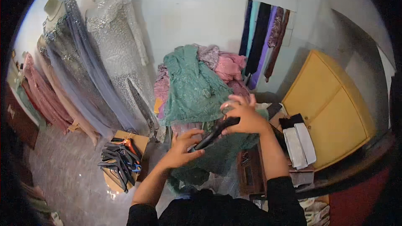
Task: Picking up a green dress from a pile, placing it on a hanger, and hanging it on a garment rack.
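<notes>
A black clothes hanger slants between my two hands, its right end higher than its left. My right hand grips the upper end between thumb and fingers, with some fingers raised. Around the lower end curls my left hand, thumb below and fingers above. Beneath the hanger hangs a dark green dress, partly hidden by my hands; how it is attached to the hanger cannot be made out. Just beyond, a lighter green sequined dress lies on a heap of garments.
Pink garments are in the heap. At left, a box bears several black hangers, near gowns on mannequins. At right stand a yellow cabinet and folded white cloth. Dark and coloured fabric strips hang on the wall.
</notes>
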`<move>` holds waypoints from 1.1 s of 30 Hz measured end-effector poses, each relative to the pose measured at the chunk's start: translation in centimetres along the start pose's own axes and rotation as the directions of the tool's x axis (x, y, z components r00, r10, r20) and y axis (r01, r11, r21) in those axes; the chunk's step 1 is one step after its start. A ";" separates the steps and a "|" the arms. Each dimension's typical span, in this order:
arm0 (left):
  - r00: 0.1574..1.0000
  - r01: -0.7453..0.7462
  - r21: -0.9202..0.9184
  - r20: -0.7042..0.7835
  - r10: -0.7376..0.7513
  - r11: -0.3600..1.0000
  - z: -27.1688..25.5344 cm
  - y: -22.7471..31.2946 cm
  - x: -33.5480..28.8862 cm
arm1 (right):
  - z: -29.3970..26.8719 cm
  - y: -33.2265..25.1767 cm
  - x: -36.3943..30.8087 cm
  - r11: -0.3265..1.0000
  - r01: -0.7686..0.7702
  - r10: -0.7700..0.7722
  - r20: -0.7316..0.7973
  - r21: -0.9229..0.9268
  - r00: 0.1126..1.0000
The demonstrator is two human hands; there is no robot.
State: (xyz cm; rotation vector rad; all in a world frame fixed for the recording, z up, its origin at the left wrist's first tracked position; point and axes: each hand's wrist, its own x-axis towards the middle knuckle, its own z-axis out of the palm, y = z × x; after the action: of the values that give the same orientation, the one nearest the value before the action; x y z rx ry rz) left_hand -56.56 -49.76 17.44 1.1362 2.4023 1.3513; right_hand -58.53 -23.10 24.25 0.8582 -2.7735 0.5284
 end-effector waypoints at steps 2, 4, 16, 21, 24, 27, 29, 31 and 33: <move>0.984 0.127 0.039 -0.134 -0.121 0.991 1.3 -0.5 -0.4 | 1.9 -3.1 -1.6 0.959 -0.283 0.254 -0.412 -0.009 0.875; 0.988 -0.007 -0.197 -0.155 -0.025 0.980 3.5 -2.2 0.1 | 5.3 -3.9 -4.3 0.912 -0.374 0.396 -0.596 0.168 0.698; 0.859 0.058 -0.022 -0.508 -0.062 0.998 14.5 -0.4 -7.3 | 14.3 -14.4 -8.5 0.602 -0.797 0.700 -0.512 0.049 0.498; 0.917 -0.083 -0.079 -0.397 0.045 0.993 16.3 0.5 -12.4 | 14.8 -19.2 -10.4 0.575 -0.818 0.713 -0.502 0.021 0.489; 0.966 -0.163 0.110 -0.183 0.181 0.981 14.3 2.4 -14.9 | 12.4 -22.3 -13.6 0.562 -0.827 0.702 -0.530 0.002 0.476; 0.911 -0.218 0.110 -0.334 0.242 0.970 11.5 2.2 -14.9 | 10.4 -25.5 -16.4 0.579 -0.816 0.705 -0.506 0.005 0.497; 0.831 -0.301 0.048 -0.478 0.286 0.953 8.8 3.1 -12.7 | 9.7 -27.0 -18.3 0.595 -0.804 0.690 -0.505 -0.013 0.519; 0.845 -0.420 -0.022 -0.374 0.382 0.907 5.8 6.5 -9.7 | 9.0 -28.0 -21.0 0.637 -0.768 0.650 -0.486 -0.072 0.585; 0.841 -0.528 -0.036 -0.158 0.517 0.848 4.3 9.7 -7.4 | 7.5 -30.1 -21.9 0.605 -0.784 0.654 -0.477 -0.137 0.587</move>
State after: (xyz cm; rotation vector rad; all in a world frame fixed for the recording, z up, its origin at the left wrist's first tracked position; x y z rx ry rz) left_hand -44.19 -49.02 20.98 1.8250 2.1817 1.7116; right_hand -23.93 -38.09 19.56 -0.4976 -2.5977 0.2543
